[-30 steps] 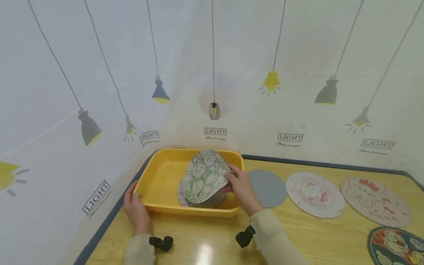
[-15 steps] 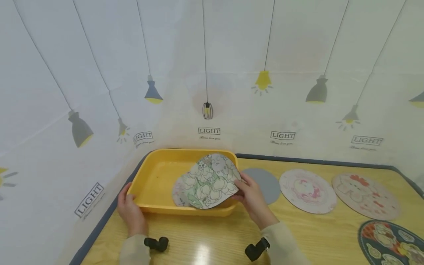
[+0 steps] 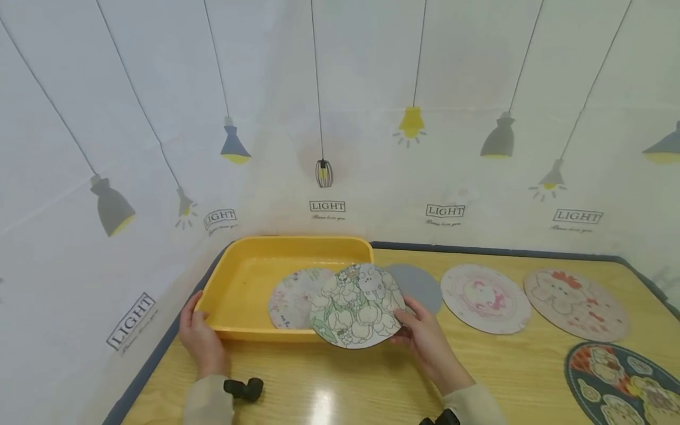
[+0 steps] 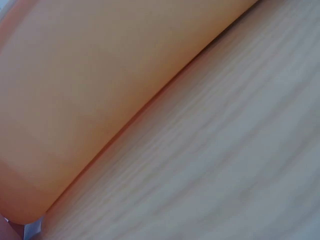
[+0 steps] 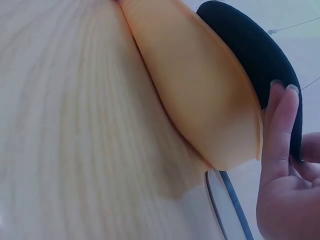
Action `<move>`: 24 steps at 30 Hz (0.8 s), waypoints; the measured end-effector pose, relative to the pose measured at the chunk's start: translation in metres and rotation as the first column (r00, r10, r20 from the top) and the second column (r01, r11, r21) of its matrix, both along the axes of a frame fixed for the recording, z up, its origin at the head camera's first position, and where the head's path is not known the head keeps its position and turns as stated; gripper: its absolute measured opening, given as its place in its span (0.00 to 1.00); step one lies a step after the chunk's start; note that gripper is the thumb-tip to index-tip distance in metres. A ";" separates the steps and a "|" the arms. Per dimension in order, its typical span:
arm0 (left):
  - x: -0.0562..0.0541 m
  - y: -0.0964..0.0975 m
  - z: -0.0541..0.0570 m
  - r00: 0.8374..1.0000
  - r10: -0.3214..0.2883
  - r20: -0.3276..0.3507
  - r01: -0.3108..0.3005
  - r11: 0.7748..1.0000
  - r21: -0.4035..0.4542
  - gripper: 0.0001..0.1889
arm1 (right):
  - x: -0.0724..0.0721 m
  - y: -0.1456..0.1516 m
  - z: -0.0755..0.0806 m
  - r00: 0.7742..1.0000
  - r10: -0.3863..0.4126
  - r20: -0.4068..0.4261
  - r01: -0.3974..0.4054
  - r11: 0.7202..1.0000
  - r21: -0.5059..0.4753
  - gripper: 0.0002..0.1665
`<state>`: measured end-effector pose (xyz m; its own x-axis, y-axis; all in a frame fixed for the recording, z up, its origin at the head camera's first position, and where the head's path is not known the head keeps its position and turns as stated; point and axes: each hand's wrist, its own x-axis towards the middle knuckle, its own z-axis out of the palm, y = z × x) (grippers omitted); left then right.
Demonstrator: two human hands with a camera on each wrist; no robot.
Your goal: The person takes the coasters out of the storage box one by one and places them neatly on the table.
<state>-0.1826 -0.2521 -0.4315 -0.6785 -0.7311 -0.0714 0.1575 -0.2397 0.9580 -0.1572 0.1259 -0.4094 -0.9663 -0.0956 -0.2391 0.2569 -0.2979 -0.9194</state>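
My right hand [image 3: 427,342] pinches the right edge of a round mat [image 3: 358,310] printed with pale flowers and a white rabbit. It hangs over the front right part of a yellow tray [image 3: 234,283]. From the right wrist, the mat's black underside [image 5: 250,45] shows, with fingers of the right hand [image 5: 290,185] beneath it. My left hand [image 3: 204,342] grips the tray's front left corner; in the left wrist view only the tray's outer wall [image 4: 90,100] fills the upper left. Another round mat [image 3: 292,298], pale with small floral print, lies in the tray, partly covered by the held one.
Right of the tray, a plain grey disc [image 3: 417,286], a pink-and-white mat [image 3: 486,298], a pink bear mat [image 3: 576,304] and a dark food-print mat [image 3: 621,383] lie on the wooden table [image 3: 297,378]. A lamp-print sheet [image 3: 372,147] rises behind the table.
The right hand has drawn the flower mat out to the right and toward me, uncovering more of the pale mat in the tray. The left hand keeps its grip on the tray.
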 end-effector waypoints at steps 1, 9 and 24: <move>0.000 0.000 0.000 1.000 -0.002 0.000 0.002 1.000 0.000 0.23 | 0.002 0.001 -0.001 1.000 0.003 0.008 -0.003 1.000 -0.003 0.23; -0.001 0.001 0.000 1.000 -0.012 -0.005 0.013 1.000 0.022 0.23 | 0.016 0.010 -0.005 1.000 0.023 0.011 -0.023 0.999 0.027 0.35; -0.001 0.001 -0.001 1.000 -0.028 -0.012 0.028 0.998 0.061 0.23 | 0.033 0.045 -0.011 0.986 0.167 -0.023 -0.165 0.984 0.067 0.38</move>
<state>-0.1841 -0.2512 -0.4326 -0.6995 -0.7064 -0.1081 0.1602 -0.3024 0.9396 -0.1241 0.1711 -0.4200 -0.9449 -0.2402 -0.2226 0.2711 -0.1927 -0.9430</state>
